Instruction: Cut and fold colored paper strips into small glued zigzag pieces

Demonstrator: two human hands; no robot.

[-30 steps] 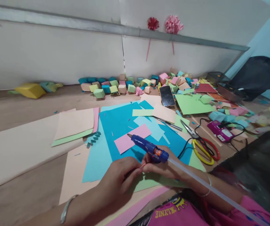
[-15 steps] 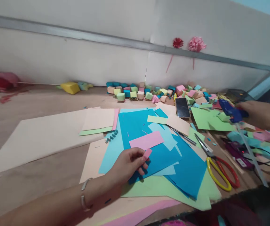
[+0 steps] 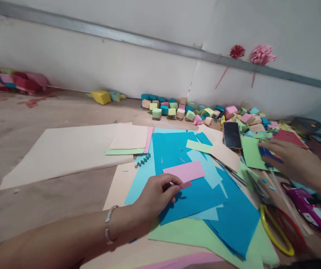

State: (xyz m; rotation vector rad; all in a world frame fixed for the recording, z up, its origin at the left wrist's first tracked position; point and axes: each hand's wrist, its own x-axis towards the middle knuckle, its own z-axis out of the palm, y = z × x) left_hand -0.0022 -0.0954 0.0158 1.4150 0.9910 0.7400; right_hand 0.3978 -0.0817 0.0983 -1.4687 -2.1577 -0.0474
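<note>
My left hand pinches a small folded pink paper piece between thumb and fingers, just above the blue sheets. Right under it lies a pink paper strip on a dark blue sheet. At the right, my right hand is wrapped round a blue glue gun. A clear glue stick trails from the gun towards the table's front edge. Scissors with one yellow and one red handle lie beneath the right hand, beside the glue stick.
A phone rests among paper scraps. Several small paper cubes line the wall, and a yellow box shape sits farther left. A purple power strip with a cord lies at the right. A large cream sheet covers the left side.
My right hand has brought the glue gun lower and inward, over the green sheet. The pink piece in my left hand has tilted flatter. The view has shifted left.
</note>
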